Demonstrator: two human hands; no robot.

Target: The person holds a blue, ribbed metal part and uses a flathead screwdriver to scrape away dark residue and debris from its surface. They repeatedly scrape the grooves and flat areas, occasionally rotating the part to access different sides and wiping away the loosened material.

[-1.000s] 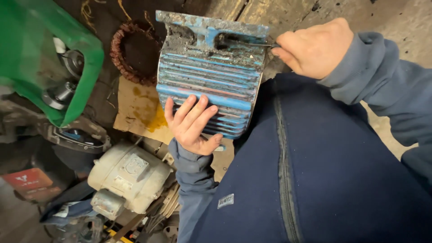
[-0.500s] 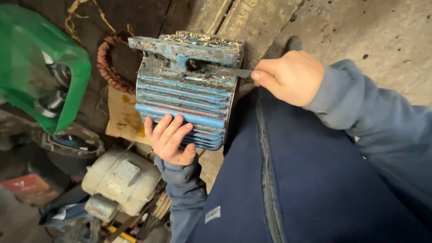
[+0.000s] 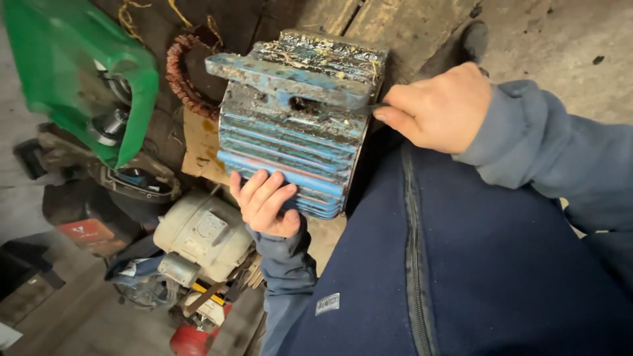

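A blue ribbed metal motor housing (image 3: 290, 142), dirty and chipped, rests against my dark blue trouser leg (image 3: 461, 277). My left hand (image 3: 265, 203) lies flat against its lower ribs, fingers spread, steadying it. My right hand (image 3: 438, 109) is closed around a thin dark metal tool (image 3: 369, 107) whose tip points into the slot of the housing's mounting foot (image 3: 290, 82). Most of the tool is hidden inside my fist.
A green machine cover (image 3: 86, 72) stands at the upper left. A copper winding ring (image 3: 188, 76) lies behind the housing. A cream electric motor (image 3: 201, 237), a red can (image 3: 191, 339), cardboard (image 3: 201, 151) and assorted scrap crowd the floor on the left. Concrete floor (image 3: 560, 39) shows at the upper right.
The view has shifted and come closer. The housing has tilted slightly, and my right hand has drawn nearer to the mounting foot. My left hand stays on the ribs.
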